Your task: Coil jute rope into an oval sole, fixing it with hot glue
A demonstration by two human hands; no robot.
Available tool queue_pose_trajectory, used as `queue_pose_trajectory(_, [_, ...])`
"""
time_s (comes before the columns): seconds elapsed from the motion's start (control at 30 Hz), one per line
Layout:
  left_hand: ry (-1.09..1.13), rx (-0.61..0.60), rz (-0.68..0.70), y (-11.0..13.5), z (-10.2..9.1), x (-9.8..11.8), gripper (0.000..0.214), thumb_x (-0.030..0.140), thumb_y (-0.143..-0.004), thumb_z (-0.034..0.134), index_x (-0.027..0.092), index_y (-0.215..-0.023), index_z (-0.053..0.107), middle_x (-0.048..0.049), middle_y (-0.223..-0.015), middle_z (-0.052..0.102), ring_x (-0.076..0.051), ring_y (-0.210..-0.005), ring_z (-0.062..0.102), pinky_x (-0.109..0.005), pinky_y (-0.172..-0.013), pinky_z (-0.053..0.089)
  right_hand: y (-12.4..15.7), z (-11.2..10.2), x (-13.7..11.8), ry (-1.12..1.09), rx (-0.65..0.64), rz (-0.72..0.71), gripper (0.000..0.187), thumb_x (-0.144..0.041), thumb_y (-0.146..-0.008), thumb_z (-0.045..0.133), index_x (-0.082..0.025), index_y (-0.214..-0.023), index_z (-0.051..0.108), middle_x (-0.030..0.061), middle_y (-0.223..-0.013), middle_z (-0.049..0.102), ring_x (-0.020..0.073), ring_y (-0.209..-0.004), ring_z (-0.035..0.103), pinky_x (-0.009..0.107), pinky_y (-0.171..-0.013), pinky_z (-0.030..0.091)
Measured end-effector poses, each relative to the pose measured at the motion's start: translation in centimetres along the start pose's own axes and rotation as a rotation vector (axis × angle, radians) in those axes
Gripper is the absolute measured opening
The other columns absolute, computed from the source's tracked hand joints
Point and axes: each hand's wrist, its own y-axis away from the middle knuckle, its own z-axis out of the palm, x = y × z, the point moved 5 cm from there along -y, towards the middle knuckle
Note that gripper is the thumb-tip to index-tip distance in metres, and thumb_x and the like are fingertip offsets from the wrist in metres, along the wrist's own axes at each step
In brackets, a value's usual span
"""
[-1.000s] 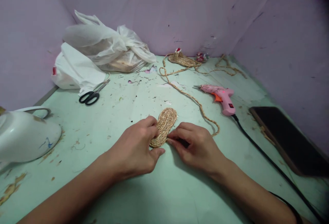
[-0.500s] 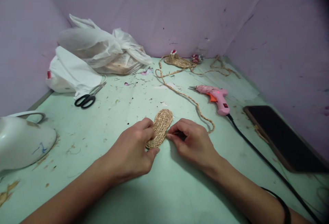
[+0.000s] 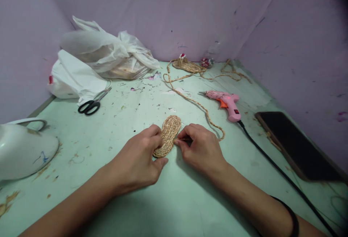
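A small sole-shaped piece of coiled straw rope lies in front of me on the green tabletop. My left hand grips its left edge and lower end, fingers on the far side and thumb at the near side. At the right edge of the sole, my right hand pinches the braided rope between thumb and forefinger. From behind that hand the rope's length runs back across the table. Part of the pinched rope is hidden by my fingers.
A pink glue gun lies at the right, its black cord trailing toward me past a dark phone. Black-handled scissors, white plastic bags and a white appliance are leftward. A finished-looking straw slipper sits by the back wall.
My right fingers have shifted very slightly along the sole's right edge, still pinching the rope. The whole view has drifted a little; my left hand keeps its hold.
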Motion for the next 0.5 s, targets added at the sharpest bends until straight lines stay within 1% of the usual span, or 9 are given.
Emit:
queue_pose_trajectory(0.07, [0.016,-0.006,0.014,0.0,-0.2,-0.1,0.009,0.025,-0.076,0.059,0.016,-0.074,0.057,-0.0046,-0.095,0.052,-0.015,-0.073,0.051,-0.031,-0.065,0.043,0.0,-0.5,-0.5,0.102,0.078,-0.059,0.012,-0.014,-0.065,0.073,-0.017,-0.073,0.065,0.0053,-0.073,0.065,0.0233,-0.072,0.057,0.033,-0.061,0.039])
queue_pose_trajectory(0.1, [0.036,-0.008,0.027,-0.1,-0.4,-0.2,0.010,0.025,-0.078,0.057,0.016,-0.074,0.059,-0.0045,-0.095,0.053,-0.015,-0.074,0.051,-0.031,-0.067,0.044,0.1,-0.7,-1.0,0.162,0.116,-0.118,0.010,-0.015,-0.066,0.072,-0.017,-0.073,0.066,0.0064,-0.074,0.065,0.0245,-0.072,0.056,0.034,-0.061,0.039])
queue_pose_trajectory(0.13, [0.062,-0.009,0.040,-0.2,-0.5,-0.3,0.012,0.024,-0.081,0.054,0.016,-0.073,0.060,-0.0044,-0.094,0.053,-0.015,-0.075,0.052,-0.031,-0.069,0.044,0.2,-0.8,-1.3,0.210,0.139,-0.182,0.005,-0.015,-0.069,0.069,-0.017,-0.072,0.066,0.0067,-0.073,0.065,0.0244,-0.071,0.055,0.035,-0.060,0.037])
queue_pose_trajectory(0.17, [0.095,-0.007,0.055,-0.3,-0.7,-0.4,0.016,0.023,-0.083,0.050,0.015,-0.072,0.060,-0.0043,-0.092,0.054,-0.015,-0.076,0.053,-0.031,-0.071,0.044,0.4,-0.7,-1.6,0.236,0.143,-0.235,0.005,-0.014,-0.072,0.065,-0.017,-0.068,0.065,0.0064,-0.070,0.063,0.0230,-0.067,0.054,0.034,-0.059,0.036])
queue_pose_trajectory(0.23, [0.155,-0.002,0.082,-0.6,-1.0,-0.7,0.023,0.018,-0.085,0.045,0.015,-0.070,0.062,-0.0036,-0.087,0.055,-0.013,-0.076,0.054,-0.029,-0.071,0.043,0.7,-0.4,-1.8,0.205,0.090,-0.282,0.016,-0.009,-0.076,0.056,-0.016,-0.064,0.063,0.0048,-0.063,0.061,0.0191,-0.060,0.052,0.032,-0.055,0.035])
queue_pose_trajectory(0.27, [0.178,-0.001,0.090,-0.7,-1.1,-0.9,0.023,0.016,-0.085,0.045,0.015,-0.070,0.063,-0.0032,-0.085,0.055,-0.013,-0.075,0.054,-0.028,-0.070,0.043,0.8,-0.2,-1.8,0.160,0.056,-0.279,0.018,-0.007,-0.077,0.054,-0.016,-0.065,0.064,0.0046,-0.062,0.061,0.0181,-0.058,0.053,0.031,-0.054,0.036])
queue_pose_trajectory(0.4, [0.204,0.017,0.096,-1.0,-0.9,-1.3,0.019,0.010,-0.080,0.051,0.015,-0.067,0.064,-0.0018,-0.085,0.055,-0.011,-0.072,0.053,-0.025,-0.066,0.042,0.8,0.3,-1.4,-0.032,-0.047,-0.259,0.017,-0.006,-0.077,0.053,-0.014,-0.078,0.068,0.0068,-0.074,0.067,0.0205,-0.070,0.060,0.032,-0.062,0.044])
queue_pose_trajectory(0.5, [0.214,0.048,0.099,-1.1,-0.7,-1.3,0.021,0.008,-0.080,0.051,0.015,-0.063,0.062,-0.0009,-0.083,0.053,-0.009,-0.069,0.052,-0.024,-0.064,0.041,0.6,0.4,-1.2,-0.105,-0.067,-0.273,0.014,-0.008,-0.079,0.057,-0.014,-0.079,0.069,0.0060,-0.075,0.068,0.0206,-0.071,0.061,0.032,-0.066,0.046])
